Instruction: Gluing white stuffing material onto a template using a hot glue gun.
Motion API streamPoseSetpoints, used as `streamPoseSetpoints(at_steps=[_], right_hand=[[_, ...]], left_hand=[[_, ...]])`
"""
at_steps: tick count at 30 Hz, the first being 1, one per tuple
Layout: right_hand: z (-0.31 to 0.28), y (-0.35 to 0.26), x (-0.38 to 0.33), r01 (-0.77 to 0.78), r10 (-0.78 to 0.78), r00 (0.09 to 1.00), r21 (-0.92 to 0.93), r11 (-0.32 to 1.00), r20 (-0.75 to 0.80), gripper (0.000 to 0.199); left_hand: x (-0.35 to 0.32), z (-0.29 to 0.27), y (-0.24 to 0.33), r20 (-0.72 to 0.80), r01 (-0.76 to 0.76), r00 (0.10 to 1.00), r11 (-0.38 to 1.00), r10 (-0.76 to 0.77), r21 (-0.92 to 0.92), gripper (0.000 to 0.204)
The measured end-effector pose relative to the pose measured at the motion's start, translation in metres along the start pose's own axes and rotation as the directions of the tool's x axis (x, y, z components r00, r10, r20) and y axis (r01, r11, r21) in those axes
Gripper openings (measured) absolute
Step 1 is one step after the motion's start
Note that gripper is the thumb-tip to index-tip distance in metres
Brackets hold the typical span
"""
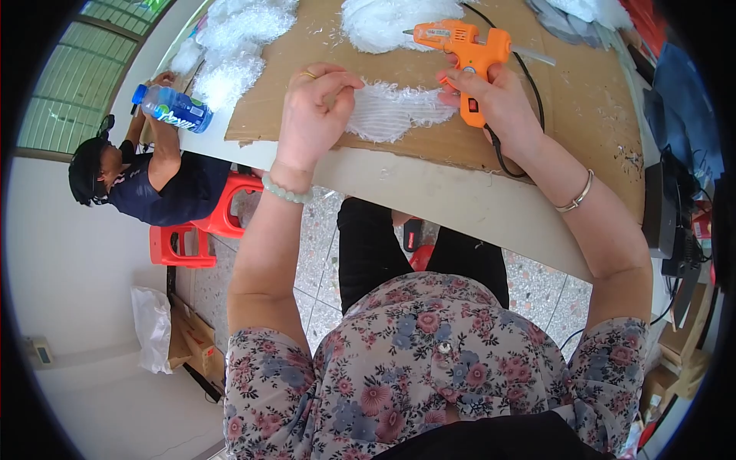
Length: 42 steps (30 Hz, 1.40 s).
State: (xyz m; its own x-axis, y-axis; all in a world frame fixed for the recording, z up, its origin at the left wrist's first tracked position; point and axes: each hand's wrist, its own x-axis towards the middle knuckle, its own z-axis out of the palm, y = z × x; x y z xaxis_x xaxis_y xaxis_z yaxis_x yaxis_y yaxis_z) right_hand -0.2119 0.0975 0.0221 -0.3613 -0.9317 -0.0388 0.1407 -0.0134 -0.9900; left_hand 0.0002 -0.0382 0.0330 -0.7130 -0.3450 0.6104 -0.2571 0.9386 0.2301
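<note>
My right hand is wrapped round the handle of an orange hot glue gun, its nozzle pointing left over the table. A clear glue stick juts from the back of the gun. Beneath and left of it lies a piece of white, ribbed, fringed fabric, flat on brown cardboard. At the fabric's left edge, my left hand is closed, thumb and fingers pinched together. Whatever sits between those fingertips is too small to make out. Fingertips of my right hand are close to the fabric's right edge.
White fluffy heaps lie at the far left, with another white pile at the far middle. The gun's black cord loops past my right wrist. A co-worker sits at the left beside a blue-capped bottle.
</note>
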Motion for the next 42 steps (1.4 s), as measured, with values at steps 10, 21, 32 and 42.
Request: streamPoseSetpoints(at_steps=[10, 21, 32, 42], right_hand=[[-0.005, -0.007, 0.0, 0.118, -0.12, 0.991, 0.045, 0.992, 0.066, 0.036], [0.008, -0.018, -0.007, 0.151, 0.052, 0.923, -0.485, 0.862, 0.381, 0.026], [0.012, -0.022, 0.002, 0.149, 0.046, 0.943, -0.546, 0.824, 0.328, 0.028], [0.018, -0.026, 0.007, 0.133, 0.104, 0.952, -0.693, 0.709, 0.288, 0.029]], left_hand=[[-0.022, -0.004, -0.01, 0.104, 0.416, 0.728, 0.316, -0.677, -0.852, 0.018], [-0.05, -0.001, -0.024, -0.019, 0.596, 0.71, 0.615, -0.704, -0.516, 0.023], [-0.054, 0.003, -0.013, -0.002, 0.577, 0.743, 0.642, -0.669, -0.504, 0.009], [-0.06, 0.016, -0.019, -0.063, 0.491, 0.8, 0.712, -0.596, -0.501, 0.018]])
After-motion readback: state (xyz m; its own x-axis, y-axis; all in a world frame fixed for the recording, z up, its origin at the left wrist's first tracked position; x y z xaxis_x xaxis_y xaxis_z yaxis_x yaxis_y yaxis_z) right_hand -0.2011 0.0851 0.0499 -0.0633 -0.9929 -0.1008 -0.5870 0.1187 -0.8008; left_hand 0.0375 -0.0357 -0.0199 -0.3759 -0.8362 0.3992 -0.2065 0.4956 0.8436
